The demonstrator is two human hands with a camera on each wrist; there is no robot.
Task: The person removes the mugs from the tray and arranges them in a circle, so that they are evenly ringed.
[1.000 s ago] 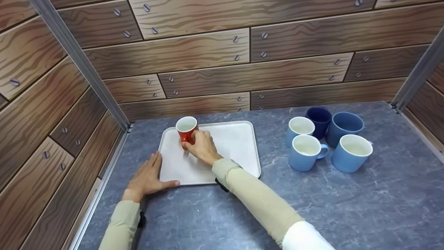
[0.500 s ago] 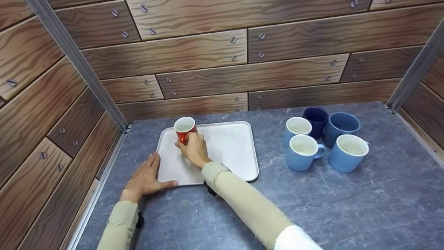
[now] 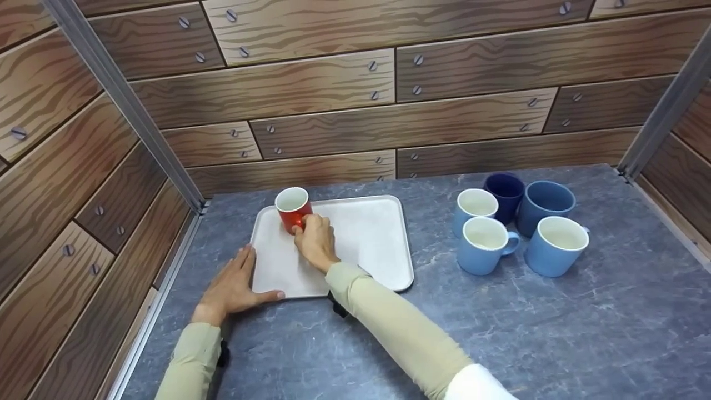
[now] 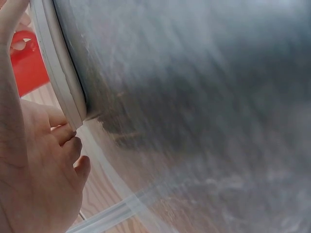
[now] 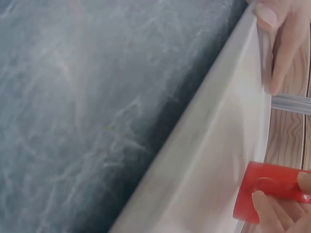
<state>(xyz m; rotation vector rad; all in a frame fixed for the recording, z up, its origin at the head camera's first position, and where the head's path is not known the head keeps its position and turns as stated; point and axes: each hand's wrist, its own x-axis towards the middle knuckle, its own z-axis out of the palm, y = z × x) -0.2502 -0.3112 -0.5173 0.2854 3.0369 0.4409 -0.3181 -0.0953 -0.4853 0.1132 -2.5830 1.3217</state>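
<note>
A red mug (image 3: 289,218) with a white inside stands upright at the far left of a pale tray (image 3: 369,239). My right hand (image 3: 315,240) pinches its handle between thumb and fingers, as the right wrist view also shows on the red side of the mug (image 5: 249,191). My left hand (image 3: 233,286) rests against the tray's near left corner, fingers straight along the left edge and thumb along the front. In the left wrist view, the fingers of the left hand (image 4: 46,165) touch the tray's rim (image 4: 60,73).
Several blue mugs stand grouped to the right of the tray, among them a light blue mug (image 3: 482,255), a dark blue mug (image 3: 508,203) and a wide mid-blue mug (image 3: 541,214). Wood-patterned walls (image 3: 333,78) enclose the grey marbled table (image 3: 422,328).
My right hand has turned the red mug on the tray, and its handle points more to the right than half a second ago. My left hand stays in place against the tray.
</note>
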